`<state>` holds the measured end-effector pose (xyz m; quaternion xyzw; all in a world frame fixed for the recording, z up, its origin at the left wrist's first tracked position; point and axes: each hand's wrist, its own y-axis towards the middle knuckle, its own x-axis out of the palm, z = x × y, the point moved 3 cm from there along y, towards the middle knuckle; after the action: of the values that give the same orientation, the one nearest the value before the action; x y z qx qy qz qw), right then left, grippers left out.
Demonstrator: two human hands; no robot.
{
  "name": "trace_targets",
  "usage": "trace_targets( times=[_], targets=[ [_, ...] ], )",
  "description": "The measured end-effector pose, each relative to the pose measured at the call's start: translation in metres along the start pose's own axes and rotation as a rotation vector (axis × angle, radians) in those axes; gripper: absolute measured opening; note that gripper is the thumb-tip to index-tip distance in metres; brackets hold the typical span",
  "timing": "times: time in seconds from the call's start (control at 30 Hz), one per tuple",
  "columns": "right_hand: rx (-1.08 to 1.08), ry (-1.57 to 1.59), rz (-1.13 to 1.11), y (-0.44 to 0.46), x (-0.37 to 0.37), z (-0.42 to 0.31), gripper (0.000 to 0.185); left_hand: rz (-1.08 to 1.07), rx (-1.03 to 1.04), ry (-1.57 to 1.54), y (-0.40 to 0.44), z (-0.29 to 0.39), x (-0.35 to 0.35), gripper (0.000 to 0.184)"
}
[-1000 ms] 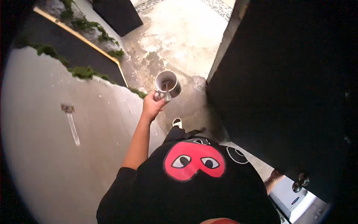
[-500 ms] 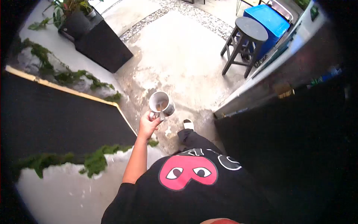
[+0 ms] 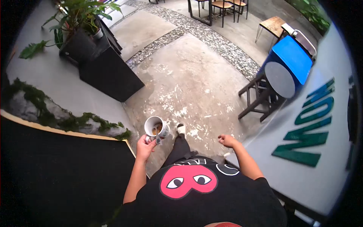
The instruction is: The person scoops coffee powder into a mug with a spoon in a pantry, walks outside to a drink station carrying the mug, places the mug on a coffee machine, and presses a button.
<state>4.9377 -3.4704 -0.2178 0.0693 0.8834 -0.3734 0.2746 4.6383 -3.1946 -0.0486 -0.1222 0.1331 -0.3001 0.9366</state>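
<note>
My left hand [image 3: 143, 148] grips a white mug [image 3: 155, 126] by its handle, out in front of my waist. Some brown liquid shows at the bottom of the mug, whose outside carries a dark print. A metal spoon [image 3: 157, 138] leans in it, its handle close to my thumb. Away from the mug, over the concrete floor, my right hand [image 3: 227, 140] hangs with its fingers curled loosely inward; nothing shows in it.
Left of me stands a black planter stand [image 3: 109, 75] with a potted plant [image 3: 77, 45]. A dark stool [image 3: 280, 79] and a blue bin [image 3: 292, 56] are at right, beside a wall with green letters [image 3: 306, 125]. Chairs [image 3: 223, 4] stand farther off across a pebble strip [image 3: 211, 41].
I have walked forward through a dark opening into the lit area. My right hand has come into view, and the lettered wall shows at right. The mug stays in my left hand.
</note>
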Motion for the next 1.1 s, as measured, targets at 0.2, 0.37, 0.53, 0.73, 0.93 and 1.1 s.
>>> trace_targets(
  times=[0.2, 0.37, 0.53, 0.73, 0.93, 1.1],
  targets=[
    [0.200, 0.192, 0.492, 0.124, -0.103, 0.022, 0.030, -0.029, -0.006, 0.052, 0.188, 0.047, 0.000, 0.022],
    [0.599, 0.368, 0.436, 0.135, -0.128, 0.062, 0.023, -0.152, 0.078, 0.180, 0.361, 0.117, 0.032, 0.021],
    [0.782, 0.708, 0.553, 0.133, -0.178, 0.053, 0.021, -0.271, 0.087, 0.039, 0.509, 0.179, 0.087, 0.022],
    [0.969, 0.748, 0.587, 0.242, -0.293, 0.047, 0.023, -0.280, 0.118, 0.007, 0.669, 0.217, 0.122, 0.023],
    [0.729, 0.078, 0.605, 0.488, -0.527, 0.063, 0.025, -0.096, 0.054, -0.016, 0.796, 0.277, 0.105, 0.024],
    [0.237, -0.061, 0.663, 0.796, -0.769, -0.103, 0.031, 0.132, -0.007, -0.048, 0.896, 0.308, 0.066, 0.019]
  ],
)
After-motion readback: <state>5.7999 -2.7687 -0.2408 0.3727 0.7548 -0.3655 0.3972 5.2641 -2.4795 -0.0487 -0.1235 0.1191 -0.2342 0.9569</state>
